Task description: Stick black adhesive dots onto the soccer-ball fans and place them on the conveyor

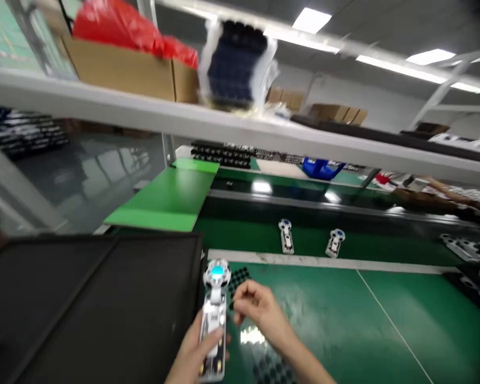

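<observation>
My left hand (198, 346) is wrapped round the lower body of a white device with a round black-and-white, football-patterned head (215, 320). A bright blue disc shows in the middle of its head. Just to the right, my right hand (260, 309) has thumb and forefinger pinched together. A small dark spot shows at these fingertips, too small to name. Partly behind that hand lies a sheet of round black pads (240, 276). Another group of round black pads (274, 370), blurred, is at the bottom edge below my right forearm.
Two similar devices lie on the green belt (240, 232) ahead: one device (286, 236) and another device (335, 244). A black tray (104, 309) stands at left, a green board (168, 197) beyond it. A white shelf beam (144, 117) crosses above, carrying a cardboard box (124, 66). More devices (468, 248) sit at right.
</observation>
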The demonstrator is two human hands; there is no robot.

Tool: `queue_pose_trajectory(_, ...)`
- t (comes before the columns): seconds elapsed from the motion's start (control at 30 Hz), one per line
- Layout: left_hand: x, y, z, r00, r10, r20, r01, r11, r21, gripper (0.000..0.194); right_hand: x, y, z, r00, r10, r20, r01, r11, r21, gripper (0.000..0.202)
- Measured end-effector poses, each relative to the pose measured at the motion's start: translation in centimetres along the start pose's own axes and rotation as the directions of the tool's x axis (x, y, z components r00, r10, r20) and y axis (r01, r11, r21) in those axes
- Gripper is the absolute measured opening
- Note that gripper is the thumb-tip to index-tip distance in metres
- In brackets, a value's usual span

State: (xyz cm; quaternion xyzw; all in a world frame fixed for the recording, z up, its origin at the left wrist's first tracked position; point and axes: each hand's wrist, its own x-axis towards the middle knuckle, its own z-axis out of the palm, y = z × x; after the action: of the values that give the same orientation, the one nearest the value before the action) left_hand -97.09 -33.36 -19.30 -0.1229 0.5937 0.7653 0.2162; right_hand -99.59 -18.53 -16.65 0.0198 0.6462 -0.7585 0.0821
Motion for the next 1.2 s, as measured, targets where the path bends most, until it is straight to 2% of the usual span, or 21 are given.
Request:
queue_pose_trajectory(0.1, 0.1, 0.0, -0.2, 0.996, 0.062, 0.069, -0.06, 0.998, -0.029, 0.059, -0.8, -1.1, 0.6, 0.998, -0.048, -0.03, 0.044, 0.992, -0.116, 0.012)
queue_pose_trajectory(0.27, 0.1, -0.1, -0.8, 0.983, 0.134, 0.125, -0.143, 0.988, 0.065, 0.051, -2.0, -0.8, 1.8, 0.999, -0.042, 0.004, 0.041, 0.968, -0.247, 0.007)
queue_pose_trajectory(0.4, -0.2, 0.2, -0.6, 0.974, 0.182, 0.135, -0.201, 0.969, 0.143, 0.052, -2.5, -1.0, 2.3, 0.986, -0.157, 0.062, 0.167, 0.859, -0.484, 0.013)
queue_pose_trajectory(0.5, -0.4, 0.7, -0.3, 0.973, 0.201, 0.113, -0.218, 0.96, 0.175, 0.054, -2.6, -1.1, 2.4, 0.978, -0.182, 0.101, 0.206, 0.79, -0.578, 0.015)
queue_pose_trajectory(0.67, -0.5, 1.0, -0.1, 0.969, 0.22, 0.111, -0.239, 0.951, 0.196, 0.055, -2.7, -1.1, 2.5, 0.97, -0.2, 0.136, 0.24, 0.732, -0.638, 0.015)
queue_pose_trajectory(1.07, -0.4, 0.7, 0.0, 0.965, 0.238, 0.112, -0.257, 0.942, 0.217, 0.056, -2.6, -1.6, 2.4, 0.983, -0.124, 0.133, 0.181, 0.724, -0.666, 0.016)
queue_pose_trajectory(1.2, -0.2, 0.4, 0.0, 0.96, 0.265, 0.089, -0.279, 0.934, 0.222, 0.054, -3.0, -0.8, 2.5, 0.977, -0.178, 0.118, 0.21, 0.69, -0.693, 0.015)
